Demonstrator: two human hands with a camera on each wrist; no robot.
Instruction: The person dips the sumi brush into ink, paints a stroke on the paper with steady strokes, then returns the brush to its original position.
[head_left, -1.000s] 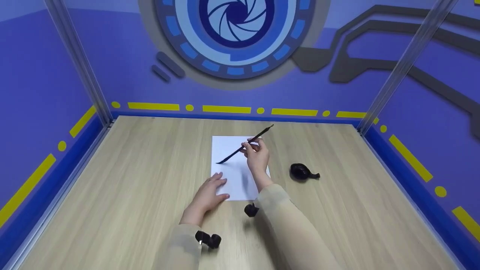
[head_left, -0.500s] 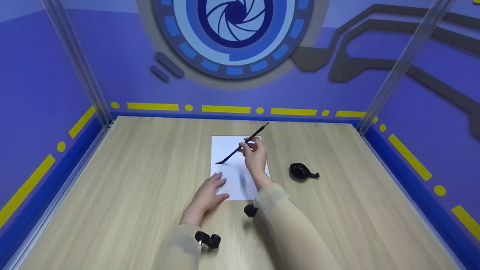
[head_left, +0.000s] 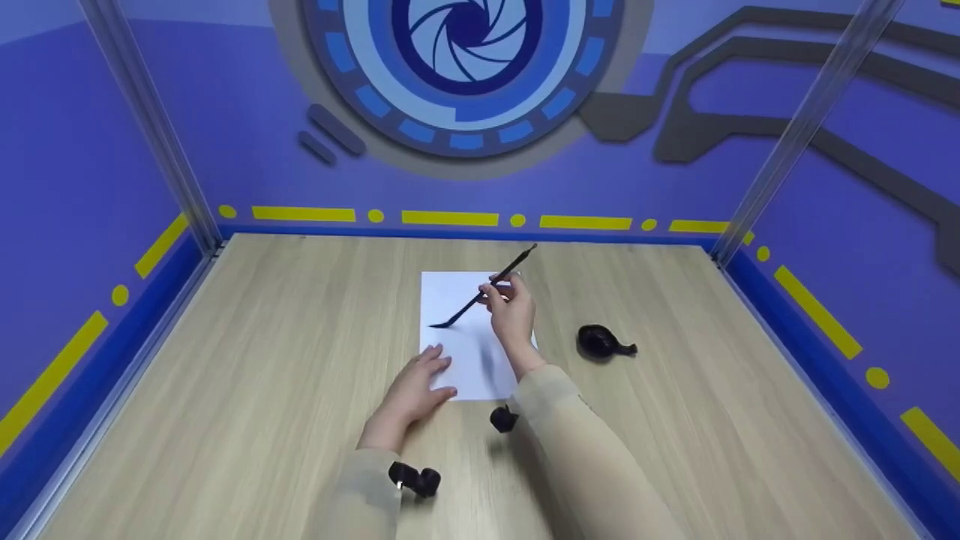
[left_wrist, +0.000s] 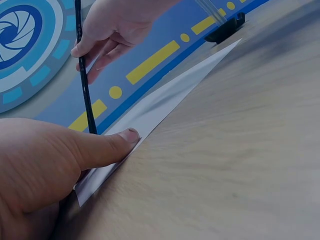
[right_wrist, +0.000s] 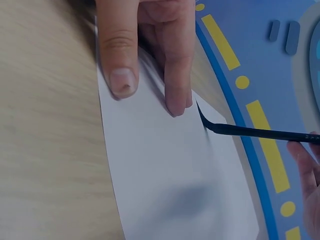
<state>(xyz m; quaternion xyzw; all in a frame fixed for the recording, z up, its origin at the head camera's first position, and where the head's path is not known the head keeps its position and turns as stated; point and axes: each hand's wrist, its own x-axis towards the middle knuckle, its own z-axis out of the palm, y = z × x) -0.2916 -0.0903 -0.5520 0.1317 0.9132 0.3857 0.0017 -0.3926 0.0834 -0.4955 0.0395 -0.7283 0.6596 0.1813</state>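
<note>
"Since paper can slip, is that why the left hand (head_left: 411, 386) rests on the near left corner of the sheet of paper (head_left: 471, 341)?"

"I think so. Its fingers are spread out and it grips nothing. The thumb lies at the near edge, so the sheet likely can't slide."

"What comes next?"

"A black brush (right_wrist: 260, 132). It leans over the paper, and its soft tip is low on the paper's left half. The tip is bent, so I'd guess it is pushing on the sheet."

"Who has hold of it?"

"The right hand (head_left: 513, 313), up over the paper's right side. Thumb and fingers pinch the handle. Maybe it is up high so it won't rub the sheet."

"And farthest right?"

"A small black gourd-shaped dish (head_left: 598, 341), on the wooden table (head_left: 300, 337) to the right of the paper. Maybe it sits there so the right hand can reach it."

"Any words?"

"Pale marks (right_wrist: 311, 137) show on the brush handle, too tiny to read. I can't find a brand name."
</note>
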